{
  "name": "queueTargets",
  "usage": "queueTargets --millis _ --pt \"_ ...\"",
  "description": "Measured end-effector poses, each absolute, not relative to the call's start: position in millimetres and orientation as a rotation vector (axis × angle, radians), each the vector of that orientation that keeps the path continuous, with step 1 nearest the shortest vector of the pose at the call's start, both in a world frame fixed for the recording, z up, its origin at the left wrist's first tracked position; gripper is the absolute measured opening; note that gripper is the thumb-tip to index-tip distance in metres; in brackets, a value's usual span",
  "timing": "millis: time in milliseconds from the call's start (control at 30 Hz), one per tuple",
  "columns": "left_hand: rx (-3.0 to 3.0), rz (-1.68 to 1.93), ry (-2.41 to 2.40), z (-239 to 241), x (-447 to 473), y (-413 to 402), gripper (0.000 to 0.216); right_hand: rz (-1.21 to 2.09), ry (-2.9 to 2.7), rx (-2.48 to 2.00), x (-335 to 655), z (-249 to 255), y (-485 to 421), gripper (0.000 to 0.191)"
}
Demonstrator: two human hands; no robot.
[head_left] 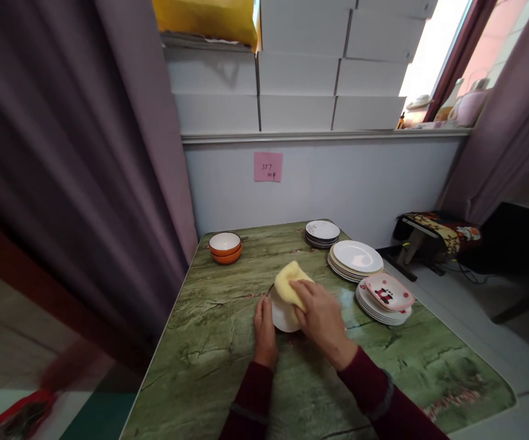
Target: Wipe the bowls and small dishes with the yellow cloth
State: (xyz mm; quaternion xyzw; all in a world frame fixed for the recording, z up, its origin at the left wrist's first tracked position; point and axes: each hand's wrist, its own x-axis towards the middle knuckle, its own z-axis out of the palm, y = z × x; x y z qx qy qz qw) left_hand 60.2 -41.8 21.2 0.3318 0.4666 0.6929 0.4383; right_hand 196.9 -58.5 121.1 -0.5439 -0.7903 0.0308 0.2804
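Observation:
A white plate (282, 316) lies near the middle of the green marbled table (209, 342). My left hand (265, 332) grips its left rim. My right hand (321, 319) presses a yellow cloth (288, 283) onto the plate, covering most of its surface. Both sleeves are dark red.
Two stacked orange bowls (225, 247) sit at the far left of the table. Along the right side stand three plate stacks: a small one (321, 233), a larger white one (355, 259), and one topped by a pink square dish (388, 291). White boxes (298, 73) line the ledge above the wall.

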Motion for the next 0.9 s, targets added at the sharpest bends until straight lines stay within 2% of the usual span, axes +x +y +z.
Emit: queueTargets --millis 300,567,833,900 --pt "0.951 1.677 1.221 25 56 -37 0.049 0.178 -2.339 -1.55 170 83 -46 0.047" --pt "0.967 1.657 1.204 23 58 -39 0.053 0.444 -2.554 -1.265 200 105 -42 0.044" --pt "0.869 1.678 1.253 14 57 -38 0.058 0.865 -2.395 -1.334 264 134 -63 0.048" --pt "0.854 1.684 1.259 13 57 -37 0.057 0.826 -2.228 -1.398 284 136 -62 0.048"
